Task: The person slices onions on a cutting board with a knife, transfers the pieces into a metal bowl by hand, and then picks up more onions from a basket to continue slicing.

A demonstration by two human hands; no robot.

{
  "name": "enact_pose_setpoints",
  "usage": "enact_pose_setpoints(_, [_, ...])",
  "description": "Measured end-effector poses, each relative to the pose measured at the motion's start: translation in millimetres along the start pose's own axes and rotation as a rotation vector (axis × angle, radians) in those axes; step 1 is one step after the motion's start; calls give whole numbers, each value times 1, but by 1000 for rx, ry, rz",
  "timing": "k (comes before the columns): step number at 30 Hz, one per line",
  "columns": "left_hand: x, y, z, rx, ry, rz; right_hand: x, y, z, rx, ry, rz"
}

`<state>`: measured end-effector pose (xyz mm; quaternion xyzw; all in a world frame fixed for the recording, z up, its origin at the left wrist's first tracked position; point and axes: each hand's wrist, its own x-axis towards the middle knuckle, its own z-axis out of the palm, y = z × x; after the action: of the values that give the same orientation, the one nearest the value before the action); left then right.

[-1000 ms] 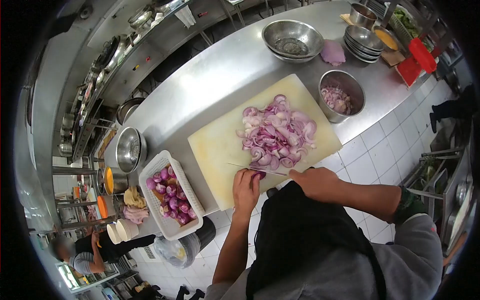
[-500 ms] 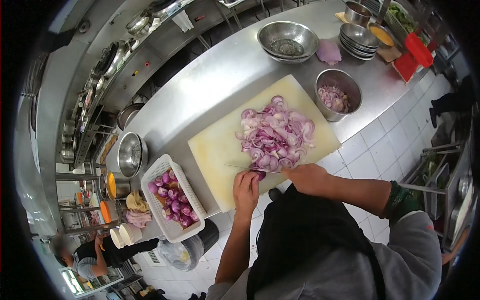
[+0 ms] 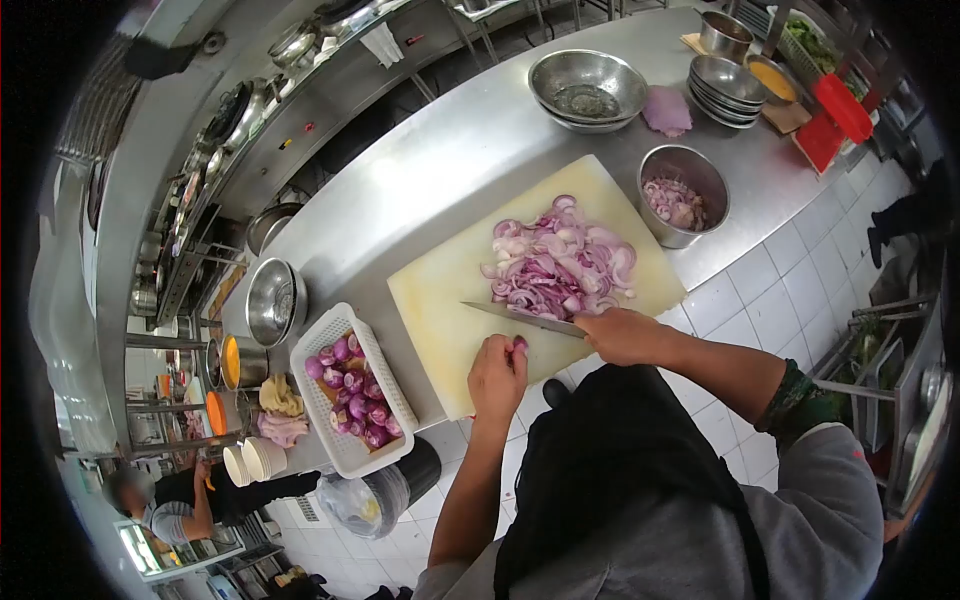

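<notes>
My right hand (image 3: 622,336) is wrapped round the handle of a kitchen knife (image 3: 527,318). The blade lies along the near edge of a heap of sliced red onion (image 3: 560,255) on the pale cutting board (image 3: 440,290). Closer to me, over the board's near side, my left hand (image 3: 498,376) is closed with a small piece of red onion (image 3: 519,344) at its fingertips. A gap separates the blade from the left fingers.
Left of the board stands a white plastic basket (image 3: 340,455) of peeled red onions. Beyond the board's right corner is a steel pot (image 3: 655,215) with onion slices. Steel bowls (image 3: 545,75) sit farther back. Another person (image 3: 190,515) stands at the far left.
The knife has moved away from my left hand, forward against the onion heap. The left hand has turned slightly, and only a small onion piece shows in its fingers.
</notes>
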<state>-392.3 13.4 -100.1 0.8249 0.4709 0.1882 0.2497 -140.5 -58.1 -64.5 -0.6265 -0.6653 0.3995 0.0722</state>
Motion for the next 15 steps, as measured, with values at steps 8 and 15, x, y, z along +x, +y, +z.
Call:
enact_pose_setpoints(8, [-3,-22,-23,-272,-16,192,-22,-14,4,-51,9,9])
enact_pose_setpoints(15, [-5,-21,-9,-222,1,188,-52,-29,-4,-112,-103,84])
